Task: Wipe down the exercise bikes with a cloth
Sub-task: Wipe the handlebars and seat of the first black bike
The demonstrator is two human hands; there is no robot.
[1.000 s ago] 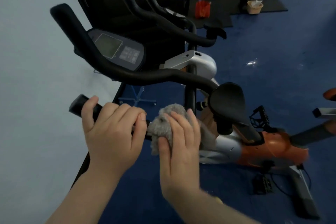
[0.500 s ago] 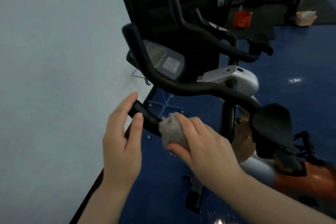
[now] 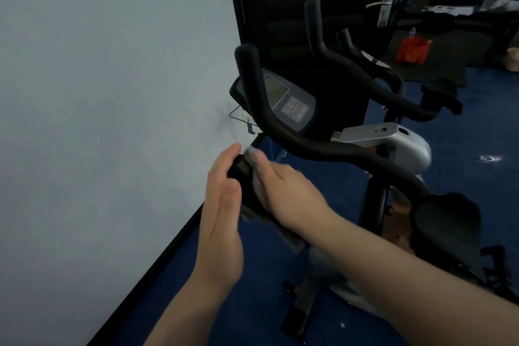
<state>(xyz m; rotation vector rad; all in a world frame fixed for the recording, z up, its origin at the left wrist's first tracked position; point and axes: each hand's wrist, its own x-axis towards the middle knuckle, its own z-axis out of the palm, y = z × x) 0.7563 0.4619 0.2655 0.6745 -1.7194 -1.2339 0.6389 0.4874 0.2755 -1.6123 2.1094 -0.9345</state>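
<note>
Cloth (image 3: 254, 155), now blurred and mostly hidden under the right hand (image 3: 283, 191) curled around it, is sliding up to the handlebar tip (image 3: 238, 171) at frame centre, while the left hand (image 3: 223, 199) is opening off the grip, finishing that bar

wall (image 3: 98, 93) left | bike (image 3: 393, 149) right | door (image 3: 309, 8) behind bike
</note>
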